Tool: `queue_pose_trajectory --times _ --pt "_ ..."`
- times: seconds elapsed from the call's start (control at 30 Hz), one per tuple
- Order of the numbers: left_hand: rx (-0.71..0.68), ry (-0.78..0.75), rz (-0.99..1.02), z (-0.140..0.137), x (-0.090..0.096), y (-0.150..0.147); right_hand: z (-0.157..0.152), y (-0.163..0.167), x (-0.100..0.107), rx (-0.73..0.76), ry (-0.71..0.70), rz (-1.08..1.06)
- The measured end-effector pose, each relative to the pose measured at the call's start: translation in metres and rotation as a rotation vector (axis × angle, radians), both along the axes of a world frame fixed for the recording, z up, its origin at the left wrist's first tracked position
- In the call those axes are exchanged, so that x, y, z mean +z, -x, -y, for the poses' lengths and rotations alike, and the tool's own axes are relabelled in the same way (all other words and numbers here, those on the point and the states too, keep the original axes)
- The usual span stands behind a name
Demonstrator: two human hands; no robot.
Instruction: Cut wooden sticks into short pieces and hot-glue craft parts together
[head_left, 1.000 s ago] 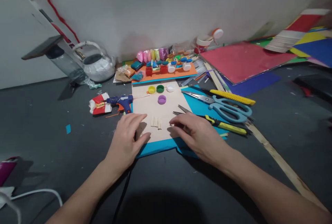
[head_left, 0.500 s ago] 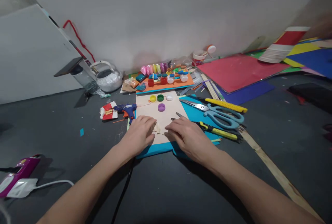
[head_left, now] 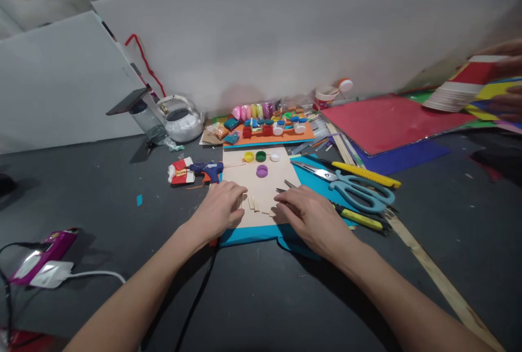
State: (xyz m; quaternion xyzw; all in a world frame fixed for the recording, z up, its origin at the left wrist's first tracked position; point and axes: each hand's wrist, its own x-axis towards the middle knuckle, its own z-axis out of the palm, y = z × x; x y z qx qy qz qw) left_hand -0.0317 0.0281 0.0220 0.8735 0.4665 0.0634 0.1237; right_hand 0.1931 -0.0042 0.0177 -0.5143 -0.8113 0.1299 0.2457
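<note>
My left hand [head_left: 222, 204] rests on a pale sheet [head_left: 269, 183], its thumb and index finger apart. Just right of its fingertips lie several short thin wooden stick pieces [head_left: 253, 204]. My right hand [head_left: 310, 211] is low over the sheet's right side with its fingers bent and a gap at the thumb; nothing shows in it. Close to that thumb are a few small stick pieces [head_left: 268, 212]. Pointed metal tips [head_left: 287, 184] poke out beyond my right fingers, their other end hidden. Purple [head_left: 262, 171], yellow [head_left: 248, 156], green [head_left: 261, 156] and white [head_left: 274, 157] caps sit farther up the sheet.
A blue glue gun [head_left: 207, 169] lies left of the sheet. Light-blue scissors [head_left: 359, 189] and yellow cutters [head_left: 362, 172] lie to the right. Paint pots [head_left: 277, 129] stand behind. At far right, another person's hand [head_left: 509, 58] holds stacked paper cups [head_left: 468, 82].
My hands have drawn slightly apart, uncovering more of the stick pieces. The view has turned a little left, and the other person's hand at the cups shows more clearly.
</note>
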Motion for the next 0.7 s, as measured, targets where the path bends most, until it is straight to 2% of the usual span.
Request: queue_pose_trajectory --times 0.17,0.33,0.5,0.7 --pt "-0.003 0.023 0.048 0.001 -0.001 0.003 -0.002 0.002 -0.002 0.006 -0.011 0.01" --pt "-0.064 0.025 0.084 -0.006 -0.008 0.001 -0.002 0.002 -0.003 0.028 -0.008 0.009" --pt "-0.05 0.028 0.097 -0.011 -0.012 -0.005 -0.002 0.002 -0.003 0.025 -0.001 0.017" --pt "-0.041 0.028 0.076 -0.01 -0.008 -0.002 -0.002 0.002 -0.003 0.053 -0.009 0.021"
